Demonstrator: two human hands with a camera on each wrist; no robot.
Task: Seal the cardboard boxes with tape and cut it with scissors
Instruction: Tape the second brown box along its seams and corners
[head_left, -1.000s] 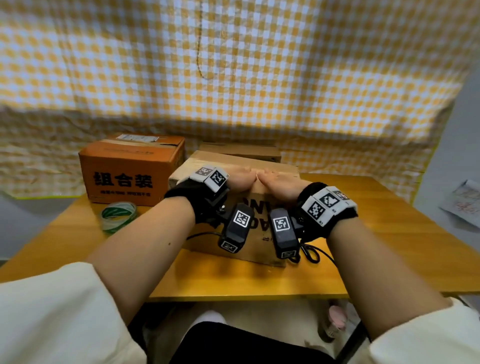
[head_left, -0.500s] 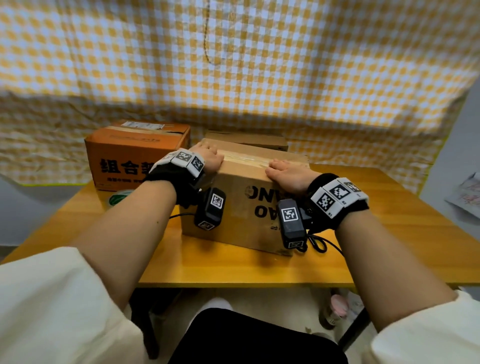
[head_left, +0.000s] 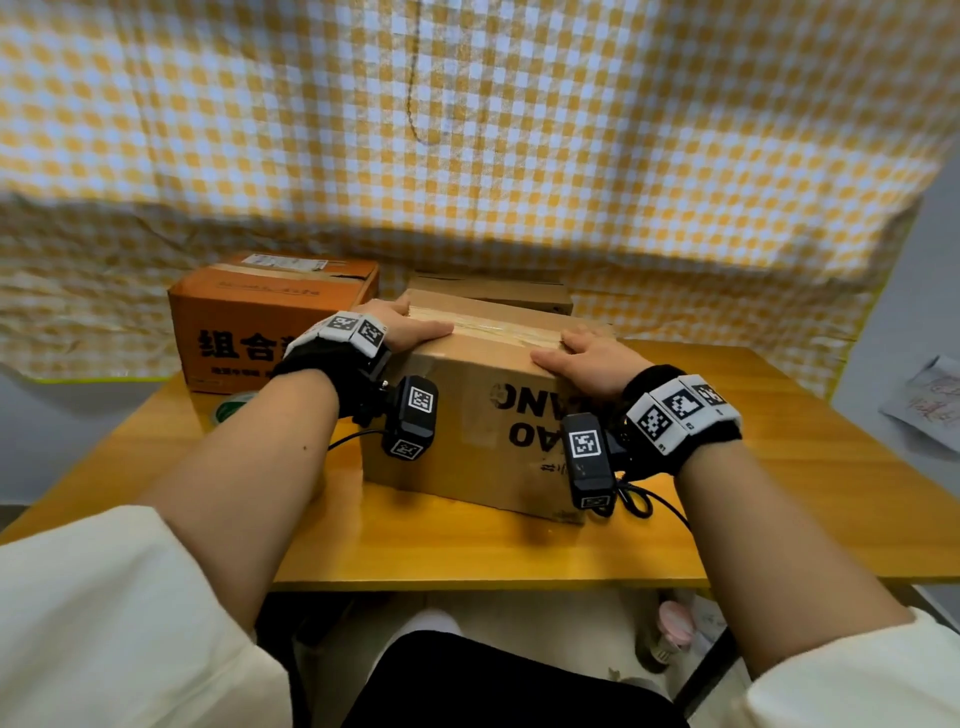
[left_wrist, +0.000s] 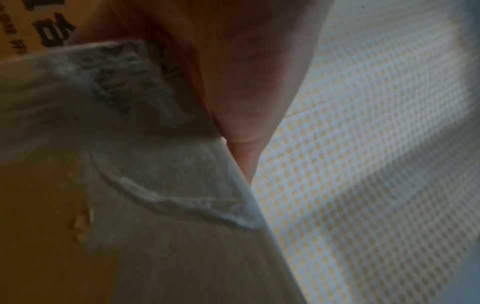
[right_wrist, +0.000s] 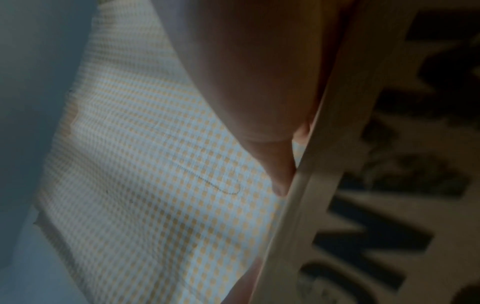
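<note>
A brown cardboard box (head_left: 467, 415) with black print stands mid-table, a strip of clear tape (head_left: 498, 327) along its top seam. My left hand (head_left: 410, 325) lies flat on the left end of the top, thumb along the near edge. My right hand (head_left: 587, 353) rests flat on the right end. In the left wrist view the tape end (left_wrist: 161, 156) is folded down the box's side under my hand (left_wrist: 241, 82). A green tape roll (head_left: 231, 410) lies left, partly behind my forearm. Black loops like scissor handles (head_left: 631, 501) show by the box's right corner.
An orange box (head_left: 260, 322) with a taped top stands at the back left, and another brown box (head_left: 493, 288) sits behind the middle one. The wooden table (head_left: 467, 545) has bare surface in front and on the right. A yellow checked cloth (head_left: 519, 130) hangs behind.
Both hands have slid apart along the tape, from the middle of the box top out to its left and right ends. The view has tilted and come closer.
</note>
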